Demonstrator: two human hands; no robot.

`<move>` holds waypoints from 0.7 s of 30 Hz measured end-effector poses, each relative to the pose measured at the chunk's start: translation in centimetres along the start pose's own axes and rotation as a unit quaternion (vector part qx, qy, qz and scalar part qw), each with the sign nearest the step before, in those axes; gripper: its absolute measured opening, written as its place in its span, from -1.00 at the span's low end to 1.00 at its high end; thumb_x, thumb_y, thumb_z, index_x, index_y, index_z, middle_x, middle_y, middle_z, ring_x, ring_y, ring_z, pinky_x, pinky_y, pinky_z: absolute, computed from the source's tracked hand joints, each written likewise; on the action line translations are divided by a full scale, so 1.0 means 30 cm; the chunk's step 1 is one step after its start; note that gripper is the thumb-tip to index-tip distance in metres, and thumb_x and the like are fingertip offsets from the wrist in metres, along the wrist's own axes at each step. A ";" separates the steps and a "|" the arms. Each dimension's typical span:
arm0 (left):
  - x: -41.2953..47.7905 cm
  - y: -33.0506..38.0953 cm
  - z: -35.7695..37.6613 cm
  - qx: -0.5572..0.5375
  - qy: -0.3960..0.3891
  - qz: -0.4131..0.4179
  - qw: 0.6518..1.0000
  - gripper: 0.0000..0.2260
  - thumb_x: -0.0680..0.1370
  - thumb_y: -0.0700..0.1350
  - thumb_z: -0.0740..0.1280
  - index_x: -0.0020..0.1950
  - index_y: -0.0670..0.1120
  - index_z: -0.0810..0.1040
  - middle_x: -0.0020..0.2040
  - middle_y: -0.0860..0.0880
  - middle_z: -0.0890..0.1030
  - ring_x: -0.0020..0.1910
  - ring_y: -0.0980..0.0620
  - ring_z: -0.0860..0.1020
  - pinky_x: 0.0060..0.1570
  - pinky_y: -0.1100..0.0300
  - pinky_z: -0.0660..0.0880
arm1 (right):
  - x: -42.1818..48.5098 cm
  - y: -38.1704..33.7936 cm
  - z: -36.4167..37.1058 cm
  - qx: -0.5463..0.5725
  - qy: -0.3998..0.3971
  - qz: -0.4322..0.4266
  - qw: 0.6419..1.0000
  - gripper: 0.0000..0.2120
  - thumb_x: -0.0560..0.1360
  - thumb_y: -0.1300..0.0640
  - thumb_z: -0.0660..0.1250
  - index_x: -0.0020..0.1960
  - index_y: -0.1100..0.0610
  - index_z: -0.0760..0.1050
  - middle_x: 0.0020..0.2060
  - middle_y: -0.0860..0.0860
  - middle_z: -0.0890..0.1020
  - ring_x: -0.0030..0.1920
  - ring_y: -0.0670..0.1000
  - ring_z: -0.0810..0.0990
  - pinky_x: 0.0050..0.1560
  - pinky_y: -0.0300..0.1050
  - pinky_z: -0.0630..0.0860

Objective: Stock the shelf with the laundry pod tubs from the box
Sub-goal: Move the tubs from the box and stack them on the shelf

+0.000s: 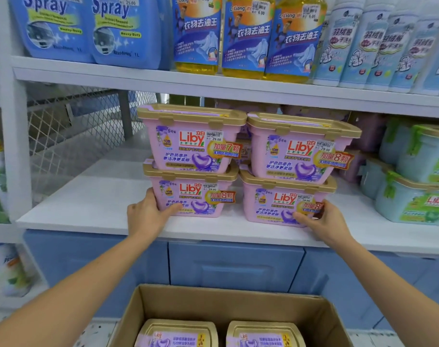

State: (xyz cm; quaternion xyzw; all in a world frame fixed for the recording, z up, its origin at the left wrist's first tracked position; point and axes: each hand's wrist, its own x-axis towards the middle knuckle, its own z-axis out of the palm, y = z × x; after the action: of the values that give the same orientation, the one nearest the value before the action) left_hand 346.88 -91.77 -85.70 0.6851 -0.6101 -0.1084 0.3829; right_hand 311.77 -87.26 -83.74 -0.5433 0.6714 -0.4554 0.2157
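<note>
Pink Liby pod tubs with gold lids stand on the white shelf [93, 209] in two stacks of two. My left hand [145, 215] grips the left side of the lower left tub [195, 196]. My right hand [323, 221] grips the front right corner of the lower right tub [278, 206]. On them rest the upper left tub [188, 141] and the upper right tub [298, 151]. More pink tubs show dimly behind. Below, the open cardboard box [228, 304] holds two more tubs [178, 334], lids up.
Green and blue Liby tubs [413, 191] are stacked at the shelf's right. Left of the pink stacks the shelf is bare, backed by wire mesh [75, 126]. The shelf above carries blue spray jugs [88, 28], yellow bottles [248, 38] and white bottles. Blue cabinet doors [236, 266] sit below.
</note>
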 end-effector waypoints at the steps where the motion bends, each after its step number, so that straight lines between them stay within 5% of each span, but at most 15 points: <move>1: 0.014 -0.021 -0.014 0.000 -0.004 -0.004 1.000 -0.50 0.42 0.15 0.39 0.19 -0.16 0.43 0.12 -0.10 0.65 0.10 -0.19 0.59 0.18 0.02 0.41 | -0.002 -0.012 0.020 0.000 -0.003 -0.003 1.000 -0.65 0.35 0.12 0.49 0.04 0.12 0.42 -0.08 0.02 0.59 -0.08 0.05 0.55 -0.08 -0.14 0.42; 15: 0.229 -0.330 -0.247 -0.093 -0.057 -0.063 0.992 -0.50 0.44 0.03 0.42 0.31 -0.09 0.39 0.27 -0.09 0.57 0.21 -0.17 0.54 0.20 -0.06 0.46 | 0.006 -0.223 0.407 0.018 -0.016 -0.059 0.998 -0.65 0.35 0.10 0.49 0.06 0.14 0.45 -0.11 -0.01 0.60 -0.14 -0.01 0.57 -0.24 -0.33 0.44; 21: 0.343 -0.419 -0.289 -0.121 -0.047 -0.075 0.989 -0.48 0.47 -0.08 0.40 0.33 -0.22 0.30 0.32 -0.15 0.51 0.27 -0.21 0.49 0.21 -0.05 0.41 | 0.056 -0.296 0.560 0.007 -0.015 -0.056 0.998 -0.58 0.34 0.08 0.50 0.12 0.19 0.48 -0.11 0.00 0.60 -0.12 0.01 0.57 -0.09 -0.18 0.46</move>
State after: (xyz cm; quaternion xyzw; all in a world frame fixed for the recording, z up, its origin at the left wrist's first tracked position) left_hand 364.07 -98.31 -84.76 0.6718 -0.5564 -0.2421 0.4248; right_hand 329.15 -95.11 -84.15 -0.5855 0.6331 -0.4634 0.2041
